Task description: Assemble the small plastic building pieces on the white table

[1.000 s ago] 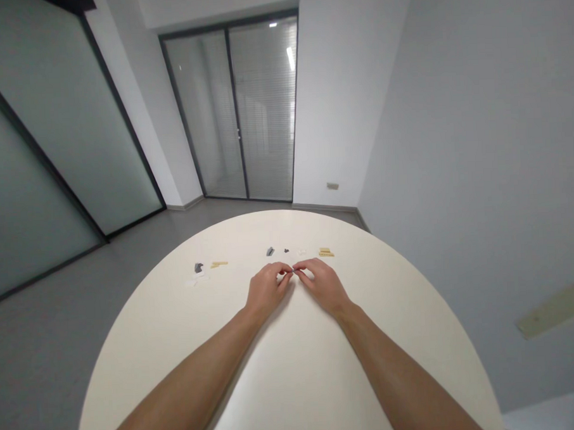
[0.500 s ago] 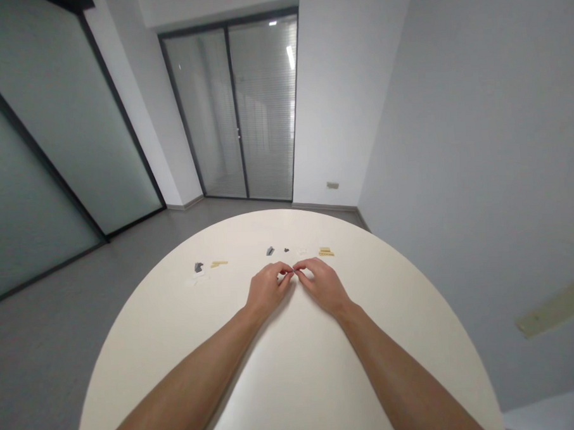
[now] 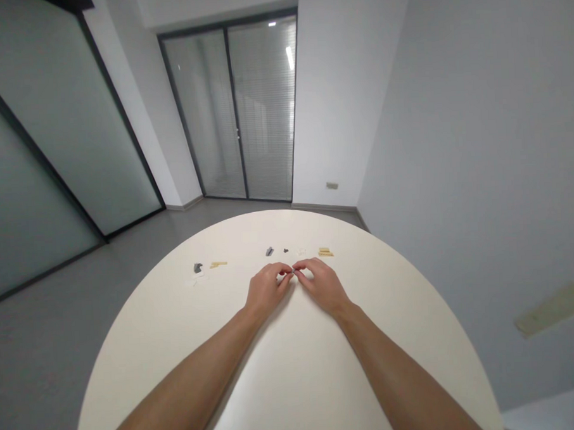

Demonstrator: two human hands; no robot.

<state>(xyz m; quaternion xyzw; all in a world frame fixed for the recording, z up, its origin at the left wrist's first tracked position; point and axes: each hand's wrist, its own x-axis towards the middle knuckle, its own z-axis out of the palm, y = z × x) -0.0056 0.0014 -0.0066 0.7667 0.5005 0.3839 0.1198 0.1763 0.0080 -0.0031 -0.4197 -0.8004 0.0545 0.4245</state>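
My left hand (image 3: pixel 270 287) and my right hand (image 3: pixel 321 283) meet fingertip to fingertip over the middle of the round white table (image 3: pixel 294 379). Both are closed in a pinch on a tiny greyish piece (image 3: pixel 293 271), mostly covered by the fingers and too small to name. Just beyond the hands lie a grey piece (image 3: pixel 269 251) and a small dark piece (image 3: pixel 285 250). Tan strips (image 3: pixel 325 252) rest past my right hand, beside some faint white or clear bits (image 3: pixel 300 251).
Farther left on the table are a dark grey piece (image 3: pixel 198 267), tan strips (image 3: pixel 217 264) and pale bits (image 3: pixel 195 280). Past the table's far edge stands a glass door (image 3: pixel 263 114) with blinds. A grey wall (image 3: pixel 478 137) rises at the right, and frosted panels (image 3: pixel 63 110) at the left.
The hands stay almost in the same place. A little more of the tiny greyish piece shows between the fingertips. The view has shifted very slightly.
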